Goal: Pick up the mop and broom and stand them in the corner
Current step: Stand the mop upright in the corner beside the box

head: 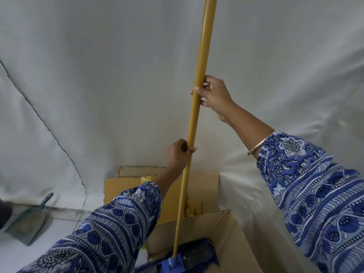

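A long mustard-yellow mop handle runs nearly upright through the middle of the view, its top out of frame. Its blue mop head with dark blue fringe sits low at the bottom edge, over an open cardboard box. My right hand grips the handle high up. My left hand grips it lower down. Both arms wear blue patterned sleeves. No broom is visible.
White cloth covers the walls ahead. An open cardboard box stands below the mop, with a flattened cardboard sheet behind it against the cloth. A green dustpan leans at the lower left on the pale floor.
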The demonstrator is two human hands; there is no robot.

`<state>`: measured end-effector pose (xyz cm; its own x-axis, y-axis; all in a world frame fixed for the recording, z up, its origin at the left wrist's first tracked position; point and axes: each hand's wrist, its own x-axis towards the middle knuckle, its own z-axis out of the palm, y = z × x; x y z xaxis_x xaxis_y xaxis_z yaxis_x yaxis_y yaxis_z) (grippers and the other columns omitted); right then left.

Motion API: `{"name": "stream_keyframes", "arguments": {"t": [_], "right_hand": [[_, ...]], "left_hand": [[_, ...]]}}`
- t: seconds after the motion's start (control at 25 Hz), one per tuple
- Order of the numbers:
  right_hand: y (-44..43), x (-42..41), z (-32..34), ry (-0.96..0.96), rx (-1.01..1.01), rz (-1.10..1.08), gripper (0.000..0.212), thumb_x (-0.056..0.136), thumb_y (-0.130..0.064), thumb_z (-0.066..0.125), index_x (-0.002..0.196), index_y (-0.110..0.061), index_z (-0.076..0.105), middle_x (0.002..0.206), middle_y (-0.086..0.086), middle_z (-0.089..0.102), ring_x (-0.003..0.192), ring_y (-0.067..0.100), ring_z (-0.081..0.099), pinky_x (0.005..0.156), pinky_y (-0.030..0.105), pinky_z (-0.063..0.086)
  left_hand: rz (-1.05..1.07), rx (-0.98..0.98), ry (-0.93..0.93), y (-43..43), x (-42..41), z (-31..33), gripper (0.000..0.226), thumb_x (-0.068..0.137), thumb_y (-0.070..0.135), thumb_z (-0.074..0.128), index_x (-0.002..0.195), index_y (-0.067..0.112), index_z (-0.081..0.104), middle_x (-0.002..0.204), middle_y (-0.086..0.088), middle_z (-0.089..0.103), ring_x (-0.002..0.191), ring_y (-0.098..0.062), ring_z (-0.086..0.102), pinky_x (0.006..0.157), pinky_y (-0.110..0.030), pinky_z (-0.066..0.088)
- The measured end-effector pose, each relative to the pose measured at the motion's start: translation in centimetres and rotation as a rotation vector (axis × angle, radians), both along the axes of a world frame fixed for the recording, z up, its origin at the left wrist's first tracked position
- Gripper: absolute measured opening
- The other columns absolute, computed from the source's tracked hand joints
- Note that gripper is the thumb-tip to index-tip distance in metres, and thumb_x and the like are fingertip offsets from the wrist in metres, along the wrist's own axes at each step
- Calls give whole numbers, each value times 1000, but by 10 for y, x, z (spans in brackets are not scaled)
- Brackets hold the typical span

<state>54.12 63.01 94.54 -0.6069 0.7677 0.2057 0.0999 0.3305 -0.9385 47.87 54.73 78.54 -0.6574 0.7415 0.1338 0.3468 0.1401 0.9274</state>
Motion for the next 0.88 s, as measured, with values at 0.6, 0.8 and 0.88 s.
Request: {"name": "stream_keyframes", "arguments": {"t": [0.6,0.8,0.88], "right_hand": [[44,-57,-11,-49,-128,-122,26,85,-10,60,108,1,61,112,24,65,107,35,62,94,49,51],[42,-54,-10,-66,-148,-110,24,86,-11,59,106,2,62,115,23,64,109,34,61,93,44,53],[40,-53,-11,-75,-133,-112,25,85,-12,60,104,4,62,115,26,64,109,38,60,94,49,52]], "left_hand": [[14,-182,7,41,-44,3,24,81,15,66,95,-4,61,82,-8,57,73,-18,53,70,-28,48],[22,-195,5,43,-44,2,22,83,14,63,97,-4,61,85,-10,58,75,-19,54,78,-33,53],[25,-200,1,41,-43,3,24,82,13,64,99,-3,60,90,-14,61,77,-20,55,81,-35,54]]}}
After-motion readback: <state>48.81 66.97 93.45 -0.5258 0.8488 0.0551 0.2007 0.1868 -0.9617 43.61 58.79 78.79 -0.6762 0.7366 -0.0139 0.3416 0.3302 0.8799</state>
